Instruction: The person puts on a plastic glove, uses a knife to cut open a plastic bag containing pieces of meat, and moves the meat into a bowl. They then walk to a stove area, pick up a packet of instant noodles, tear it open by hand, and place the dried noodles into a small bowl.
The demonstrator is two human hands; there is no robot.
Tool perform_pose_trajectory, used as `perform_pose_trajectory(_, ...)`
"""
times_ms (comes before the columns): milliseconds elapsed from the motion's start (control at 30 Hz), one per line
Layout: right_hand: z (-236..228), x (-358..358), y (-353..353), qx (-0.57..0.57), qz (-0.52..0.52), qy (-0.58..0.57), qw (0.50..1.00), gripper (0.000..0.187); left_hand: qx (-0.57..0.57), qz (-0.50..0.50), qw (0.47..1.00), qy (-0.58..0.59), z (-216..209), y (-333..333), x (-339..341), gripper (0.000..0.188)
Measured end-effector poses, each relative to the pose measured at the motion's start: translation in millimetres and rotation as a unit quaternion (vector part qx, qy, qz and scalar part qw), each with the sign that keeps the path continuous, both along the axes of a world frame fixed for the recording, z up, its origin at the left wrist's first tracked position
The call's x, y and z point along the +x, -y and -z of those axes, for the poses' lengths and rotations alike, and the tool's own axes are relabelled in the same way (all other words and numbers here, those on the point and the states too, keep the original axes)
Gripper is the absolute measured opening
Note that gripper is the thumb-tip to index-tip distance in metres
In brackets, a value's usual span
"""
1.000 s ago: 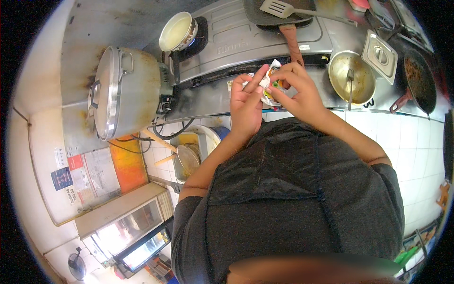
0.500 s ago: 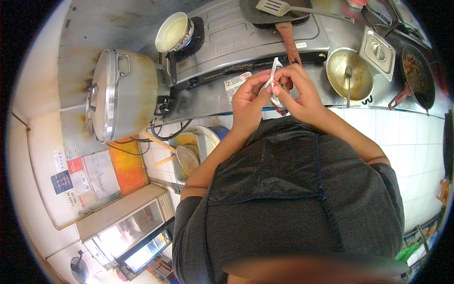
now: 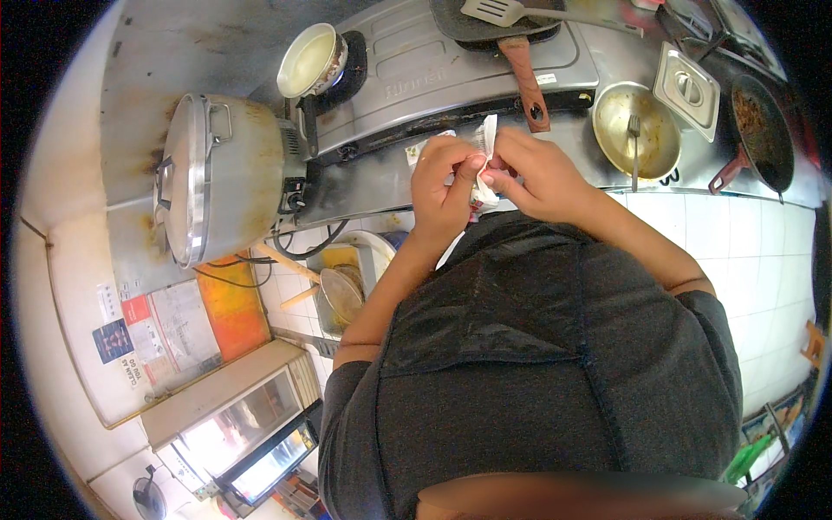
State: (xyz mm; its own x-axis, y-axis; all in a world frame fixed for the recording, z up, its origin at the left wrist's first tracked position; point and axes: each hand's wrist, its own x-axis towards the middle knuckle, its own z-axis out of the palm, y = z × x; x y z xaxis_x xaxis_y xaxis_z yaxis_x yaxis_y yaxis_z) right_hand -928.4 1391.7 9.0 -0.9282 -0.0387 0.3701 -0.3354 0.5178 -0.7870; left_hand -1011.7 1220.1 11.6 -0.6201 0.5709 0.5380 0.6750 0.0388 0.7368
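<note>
Between my two hands, in front of my body, is a small white packet [image 3: 487,136] with some red on it. My left hand [image 3: 444,182] pinches it from the left, thumb against its near side. From the right, my right hand [image 3: 539,178] grips it with bent fingers and thumb. The fingers of both hands nearly meet at the packet's middle, hiding much of it and any contents. Behind my left hand a flat printed sachet [image 3: 419,151] lies on the steel counter.
A gas stove [image 3: 416,87] bears a small saucepan [image 3: 308,65] over a blue flame and a square pan [image 3: 523,74] with a spatula [image 3: 498,10]. To the right are a bowl [image 3: 614,152] with a fork [image 3: 634,147], a steel lid [image 3: 687,91] and a frying pan [image 3: 767,139]. A rice cooker [image 3: 247,173] stands left.
Both hands have shifted slightly left, and the packet has turned and crumpled between them. The red and green print seen on it before is now mostly covered by my fingers.
</note>
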Motion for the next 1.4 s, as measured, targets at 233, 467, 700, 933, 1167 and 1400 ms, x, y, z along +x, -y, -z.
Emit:
perform_pose_trajectory(233, 2, -8, -2, 0.032, -0.041, -0.098, 0.994, 0.013, -0.030, 0.013, 0.998, 0.062, -2, 2, 2, 0.009)
perform_pose_trajectory(467, 3, -5, -9, 0.022, -0.068, -0.103, 0.992, 0.012, -0.072, -0.014, 0.994, -0.079, -16, 8, -7, 0.008)
perform_pose_trajectory(700, -2, -4, -12, -0.012, -0.077, -0.126, 0.989, 0.011, -0.025, -0.021, 0.995, -0.097, -11, 9, -6, 0.004)
perform_pose_trajectory(933, -3, 0, -15, -0.043, -0.062, -0.122, 0.990, 0.009, 0.038, -0.035, 0.990, -0.129, -6, 13, -10, 0.011)
perform_pose_trajectory(1167, -21, -2, -12, -0.129, -0.041, -0.102, 0.986, 0.012, 0.034, -0.009, 0.985, -0.168, -17, 12, -13, 0.016)
perform_pose_trajectory(1400, -19, -7, -10, 0.034, -0.026, -0.150, 0.988, 0.009, 0.028, -0.028, 0.990, -0.139, -20, 8, -4, 0.007)
